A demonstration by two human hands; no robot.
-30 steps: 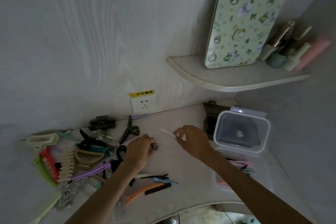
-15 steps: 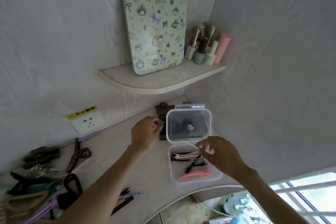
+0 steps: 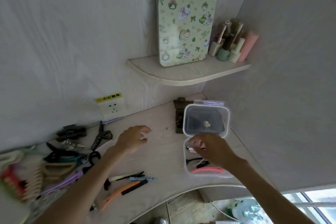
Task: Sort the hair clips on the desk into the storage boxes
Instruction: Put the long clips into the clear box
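My left hand [image 3: 134, 140] hovers over the desk [image 3: 163, 151] with fingers loosely spread and nothing in it. My right hand [image 3: 211, 149] reaches into the open clear storage box [image 3: 187, 172], fingers bent downward; I see nothing pinched between them. In that box lie pink clips [image 3: 207, 170], a black clip and a thin white clip [image 3: 199, 162]. Behind it stands a second clear box [image 3: 206, 120] with dark contents, and a small brown box [image 3: 179, 121] to its left. Many hair clips [image 3: 60, 160] are piled at the left; slim clips [image 3: 127, 182] lie near the front edge.
A wall socket [image 3: 112, 109] sits behind the desk. Above the boxes, a corner shelf [image 3: 181, 76] carries a patterned mirror and several bottles. The wall closes in right of the boxes. The desk's curved front edge runs below the slim clips.
My left hand has let go of its small dark clip by the brown box and drawn back left. My right hand has dropped lower into the open box; the thin white clip now lies inside.
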